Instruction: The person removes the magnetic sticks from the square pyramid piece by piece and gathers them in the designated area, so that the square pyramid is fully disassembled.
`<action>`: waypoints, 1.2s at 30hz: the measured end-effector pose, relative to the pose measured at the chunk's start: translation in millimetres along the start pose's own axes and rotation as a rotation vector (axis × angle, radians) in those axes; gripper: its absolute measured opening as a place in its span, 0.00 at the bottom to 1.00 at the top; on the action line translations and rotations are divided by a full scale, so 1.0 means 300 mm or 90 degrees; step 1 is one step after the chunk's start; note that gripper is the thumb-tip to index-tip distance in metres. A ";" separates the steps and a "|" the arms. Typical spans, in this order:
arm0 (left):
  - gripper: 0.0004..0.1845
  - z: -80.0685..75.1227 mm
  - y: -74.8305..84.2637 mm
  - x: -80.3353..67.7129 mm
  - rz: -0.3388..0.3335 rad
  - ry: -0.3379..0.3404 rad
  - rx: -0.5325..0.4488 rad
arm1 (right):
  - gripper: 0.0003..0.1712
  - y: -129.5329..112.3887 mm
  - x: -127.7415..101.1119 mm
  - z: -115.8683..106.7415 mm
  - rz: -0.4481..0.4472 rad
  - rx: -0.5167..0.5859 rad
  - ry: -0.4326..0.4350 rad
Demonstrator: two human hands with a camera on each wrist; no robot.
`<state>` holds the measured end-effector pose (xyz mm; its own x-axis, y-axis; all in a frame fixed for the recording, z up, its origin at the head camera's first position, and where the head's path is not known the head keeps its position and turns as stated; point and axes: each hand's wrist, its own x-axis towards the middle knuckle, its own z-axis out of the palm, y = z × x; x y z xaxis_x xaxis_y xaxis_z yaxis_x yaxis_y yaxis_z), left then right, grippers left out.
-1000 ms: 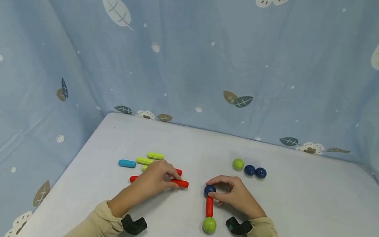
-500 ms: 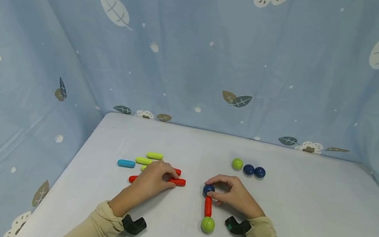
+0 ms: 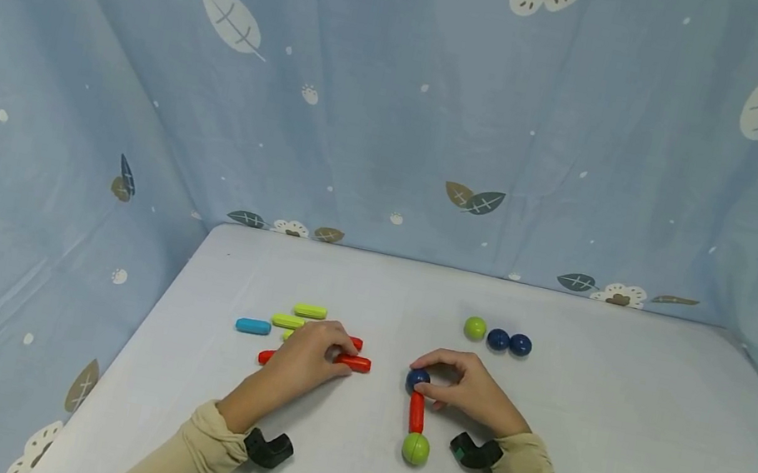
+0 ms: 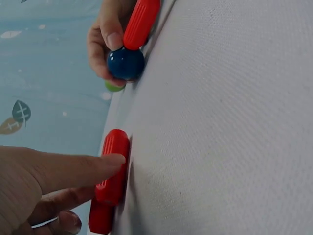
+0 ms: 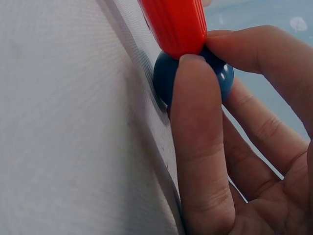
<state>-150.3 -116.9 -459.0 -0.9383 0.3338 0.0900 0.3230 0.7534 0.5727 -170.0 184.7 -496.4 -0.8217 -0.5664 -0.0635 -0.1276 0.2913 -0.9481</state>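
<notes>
My left hand (image 3: 337,356) pinches a red stick (image 3: 356,364) lying on the white table (image 3: 601,445). In the left wrist view the forefinger (image 4: 73,169) lies along this red stick (image 4: 113,169). My right hand (image 3: 429,372) pinches a dark blue ball (image 3: 417,379) between thumb and forefinger. A short red stick (image 3: 417,412) joins that ball to a green ball (image 3: 415,448) nearer me. Close up, the thumb (image 5: 198,147) covers part of the blue ball (image 5: 164,78), with the red stick (image 5: 176,22) touching it.
Loose sticks lie by the left hand: two green (image 3: 309,310) (image 3: 287,321), one cyan (image 3: 252,326), two more red (image 3: 265,356) (image 3: 356,343). A green ball (image 3: 474,328) and two blue balls (image 3: 498,339) (image 3: 520,345) sit behind the right hand. Blue patterned cloth walls (image 3: 402,105) enclose the table.
The red stick in my left hand has slid slightly to the left. The right hand and the ball-and-stick piece have stayed put.
</notes>
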 end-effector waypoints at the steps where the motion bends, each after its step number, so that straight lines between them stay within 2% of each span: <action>1: 0.11 0.000 0.001 0.000 0.004 0.002 0.003 | 0.16 0.000 0.000 0.000 -0.001 0.000 -0.001; 5: 0.09 0.005 0.005 0.003 0.029 0.020 0.003 | 0.16 0.001 0.003 0.003 -0.004 -0.008 0.007; 9: 0.09 0.013 0.030 -0.002 0.051 0.023 -0.020 | 0.16 -0.001 0.007 0.021 -0.005 -0.036 0.043; 12: 0.12 0.027 0.057 -0.012 0.065 -0.002 -0.041 | 0.16 -0.004 0.010 0.035 -0.003 -0.065 0.070; 16: 0.17 0.050 0.091 -0.025 0.079 -0.069 -0.066 | 0.17 -0.008 0.009 0.039 -0.029 -0.103 0.076; 19: 0.19 0.063 0.112 -0.034 0.074 -0.117 -0.077 | 0.19 -0.009 0.005 0.031 -0.058 -0.114 0.055; 22: 0.19 0.074 0.121 -0.041 0.068 -0.137 -0.069 | 0.20 -0.009 0.002 0.024 -0.069 -0.105 0.034; 29: 0.22 0.101 0.124 -0.052 0.039 -0.131 -0.054 | 0.19 -0.001 0.005 0.024 -0.076 -0.092 0.019; 36: 0.13 0.127 0.123 -0.051 0.043 -0.139 -0.059 | 0.18 -0.007 -0.001 0.023 -0.067 -0.078 0.014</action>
<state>-119.4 -72.6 -470.4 -0.8626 0.5041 -0.0417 0.3620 0.6729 0.6451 -165.6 178.9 -496.4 -0.8121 -0.5820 0.0417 -0.2786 0.3240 -0.9041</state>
